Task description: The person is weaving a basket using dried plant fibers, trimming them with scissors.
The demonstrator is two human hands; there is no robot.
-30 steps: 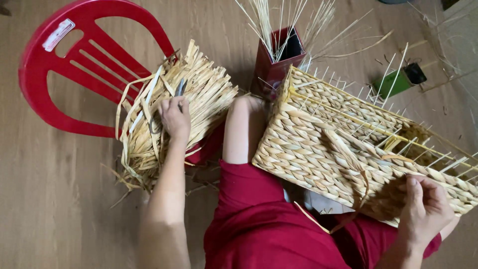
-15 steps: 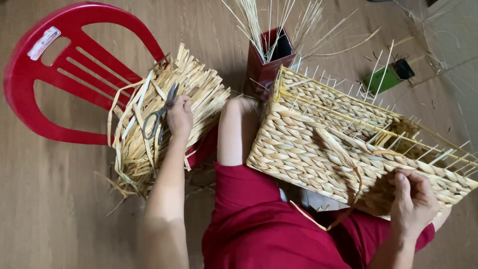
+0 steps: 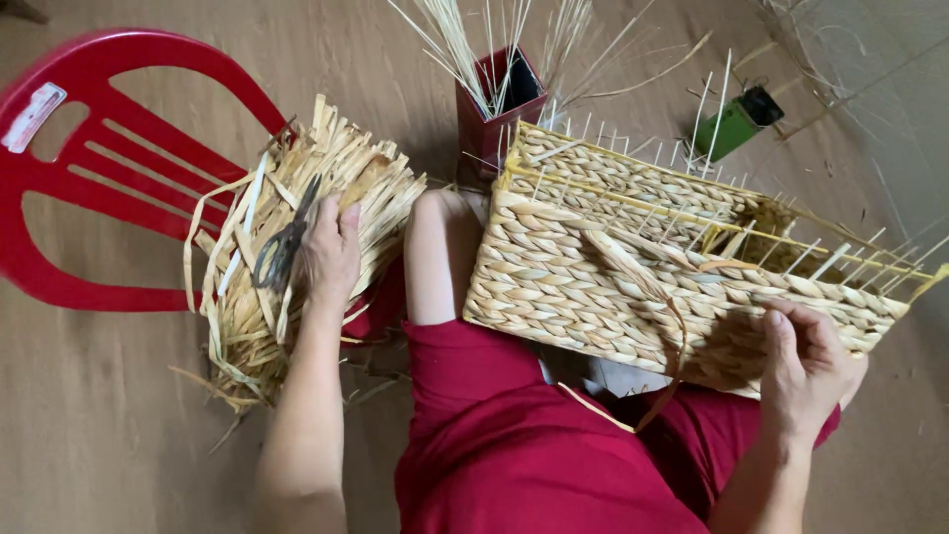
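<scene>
The left hand [image 3: 331, 252] lay curled on a pair of dark metal scissors [image 3: 283, 247] atop the bundle of pale straw strips [image 3: 287, 247] on the red plastic chair [image 3: 119, 168], while the right hand [image 3: 806, 371] pinched the rectangular woven straw basket [image 3: 633, 267] resting across the lap.

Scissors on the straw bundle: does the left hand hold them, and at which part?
The left hand rests at the dark metal scissors' handles; whether its fingers grip them cannot be told.

Bare forearms and a bare knee, dark red shorts with thin yellow edging.
</scene>
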